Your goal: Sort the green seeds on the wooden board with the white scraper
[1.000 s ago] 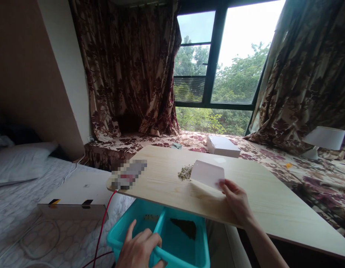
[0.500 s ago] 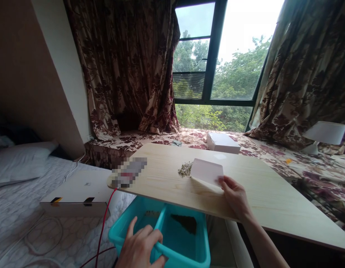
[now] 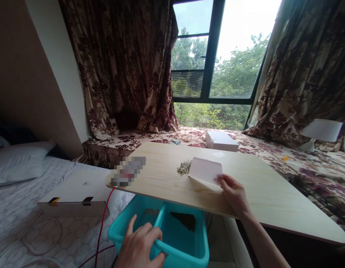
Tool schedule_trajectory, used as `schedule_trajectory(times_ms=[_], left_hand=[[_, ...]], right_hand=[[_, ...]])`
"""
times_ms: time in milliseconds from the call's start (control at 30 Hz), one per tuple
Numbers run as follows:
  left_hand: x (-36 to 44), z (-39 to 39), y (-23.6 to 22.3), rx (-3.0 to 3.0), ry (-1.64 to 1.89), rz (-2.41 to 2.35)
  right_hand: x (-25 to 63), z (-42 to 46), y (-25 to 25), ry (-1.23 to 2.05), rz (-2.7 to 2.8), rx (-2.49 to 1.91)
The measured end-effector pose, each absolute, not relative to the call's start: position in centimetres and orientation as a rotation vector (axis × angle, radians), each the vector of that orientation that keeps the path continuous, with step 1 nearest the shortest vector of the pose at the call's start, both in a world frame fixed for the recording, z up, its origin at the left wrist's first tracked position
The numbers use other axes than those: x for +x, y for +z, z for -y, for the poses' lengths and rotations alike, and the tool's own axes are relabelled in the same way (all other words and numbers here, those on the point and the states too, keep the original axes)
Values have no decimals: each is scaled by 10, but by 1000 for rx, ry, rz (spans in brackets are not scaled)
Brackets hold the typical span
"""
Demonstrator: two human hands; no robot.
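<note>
In my right hand (image 3: 236, 193), a thin white plastic card (image 3: 206, 170) is pinched at its right end, tilted over the wooden tabletop. Its left edge touches or nearly touches a small scattered heap of greenish-brown grains, perhaps mung beans (image 3: 184, 168). My left hand (image 3: 143, 242) grips the near side of a turquoise two-compartment bin (image 3: 204, 238) by its rim and divider, index finger stretched over the left compartment. Dark grains (image 3: 185, 220) lie in a wedge in the right compartment; a few lighter ones (image 3: 151, 211) are in the left. The bin sits just below the table edge.
The pale wooden table (image 3: 262, 193) spans the middle and right. A pixelated object (image 3: 129, 171) lies at its left end, with a red cable (image 3: 103, 219) hanging down. A flat white box (image 3: 77, 190) rests on the bed. Another white box (image 3: 221, 141) and a lamp (image 3: 320, 130) stand on the window seat.
The whole view has shifted slightly. Both hands, the card, the heap and the bin keep nearly the same places relative to one another.
</note>
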State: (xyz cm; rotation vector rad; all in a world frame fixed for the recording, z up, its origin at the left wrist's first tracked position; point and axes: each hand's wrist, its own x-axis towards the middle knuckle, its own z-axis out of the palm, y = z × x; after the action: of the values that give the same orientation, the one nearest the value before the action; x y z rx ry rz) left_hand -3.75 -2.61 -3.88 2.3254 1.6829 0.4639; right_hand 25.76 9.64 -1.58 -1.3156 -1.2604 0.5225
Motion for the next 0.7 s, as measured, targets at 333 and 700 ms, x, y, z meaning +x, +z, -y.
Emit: schedule_trajectory(times_ms=[333, 700], left_hand=[[-39, 25, -38, 2333, 439, -1714], [-39, 25, -39, 2324, 440, -1683]], right_hand=[[259, -98, -19, 518, 1246, -1295], [258, -95, -16, 489, 1302, -1297]])
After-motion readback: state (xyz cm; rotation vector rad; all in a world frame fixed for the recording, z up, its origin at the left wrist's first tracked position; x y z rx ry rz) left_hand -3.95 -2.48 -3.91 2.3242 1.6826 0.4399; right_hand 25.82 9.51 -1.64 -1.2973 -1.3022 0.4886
